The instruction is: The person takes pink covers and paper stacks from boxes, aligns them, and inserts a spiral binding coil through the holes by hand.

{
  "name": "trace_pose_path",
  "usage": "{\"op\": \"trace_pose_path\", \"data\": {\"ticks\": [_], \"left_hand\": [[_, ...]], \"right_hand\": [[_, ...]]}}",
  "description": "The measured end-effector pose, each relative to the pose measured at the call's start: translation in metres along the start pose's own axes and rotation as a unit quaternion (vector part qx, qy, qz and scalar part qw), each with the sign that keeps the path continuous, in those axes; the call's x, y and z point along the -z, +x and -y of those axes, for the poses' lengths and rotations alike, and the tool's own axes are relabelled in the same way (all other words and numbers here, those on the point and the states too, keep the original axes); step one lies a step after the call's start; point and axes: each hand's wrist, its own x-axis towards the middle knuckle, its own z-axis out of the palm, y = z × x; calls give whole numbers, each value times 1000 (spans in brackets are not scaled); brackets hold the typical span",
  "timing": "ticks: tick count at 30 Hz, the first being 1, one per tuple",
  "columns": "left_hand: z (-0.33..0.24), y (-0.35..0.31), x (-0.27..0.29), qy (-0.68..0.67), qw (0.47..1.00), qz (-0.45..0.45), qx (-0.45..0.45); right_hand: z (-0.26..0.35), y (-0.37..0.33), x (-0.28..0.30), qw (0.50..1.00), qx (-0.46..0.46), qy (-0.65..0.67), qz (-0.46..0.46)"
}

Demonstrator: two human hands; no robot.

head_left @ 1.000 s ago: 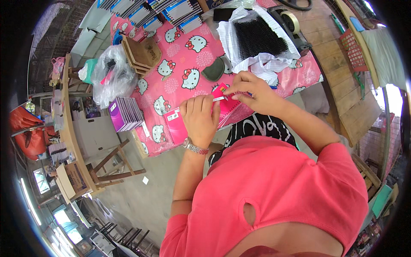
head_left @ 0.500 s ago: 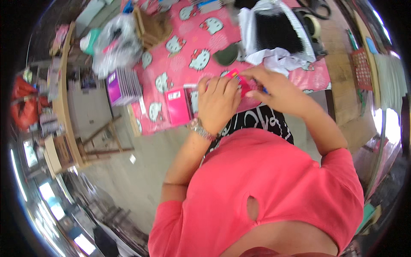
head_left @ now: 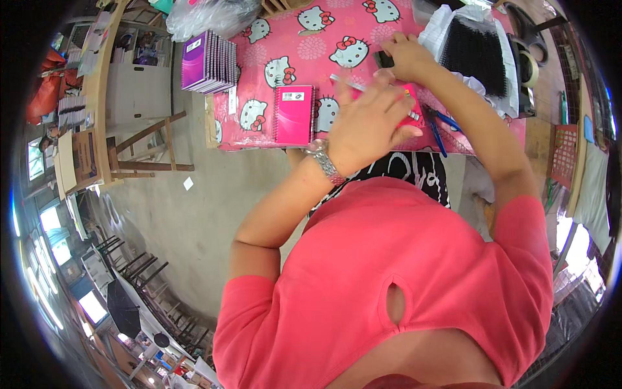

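Observation:
My left hand (head_left: 372, 117), with a metal watch at the wrist, lies over a bright pink notebook (head_left: 416, 115), fingers spread and somewhat blurred. That notebook is mostly hidden under the hand. My right hand (head_left: 409, 59) reaches farther across the table, its fingers curled down at a dark green object (head_left: 383, 59); what the fingertips grip there is hidden. Blue-handled pliers (head_left: 440, 126) lie partly spread at the table's near edge, right of the covered notebook. Another pink spiral notebook (head_left: 293, 120) lies flat to the left of my left hand.
A stack of purple spiral notebooks (head_left: 208, 63) stands at the table's left edge, below a clear plastic bag (head_left: 214, 16). Black binding coils (head_left: 476, 58) lie on white wrapping at the right, beside a tape roll (head_left: 529, 69). The pink patterned cover (head_left: 259, 71) spreads over the table.
My right hand has left the notebook and moved away from me to the dark green object. The pliers, mostly covered before, now show on the table. My left hand's fingers have spread.

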Motion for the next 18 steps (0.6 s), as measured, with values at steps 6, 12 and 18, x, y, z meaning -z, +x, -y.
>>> {"op": "trace_pose_path", "data": {"ticks": [6,12,18], "left_hand": [[13,-12,-2,33,996,16,85],[7,-5,-4,-25,997,30,60],[1,-6,-3,-37,997,1,70]], "right_hand": [[-25,-21,51,908,9,409,91],[-9,-110,108,760,67,622,179],[-8,-113,106,723,157,667,93]]}}
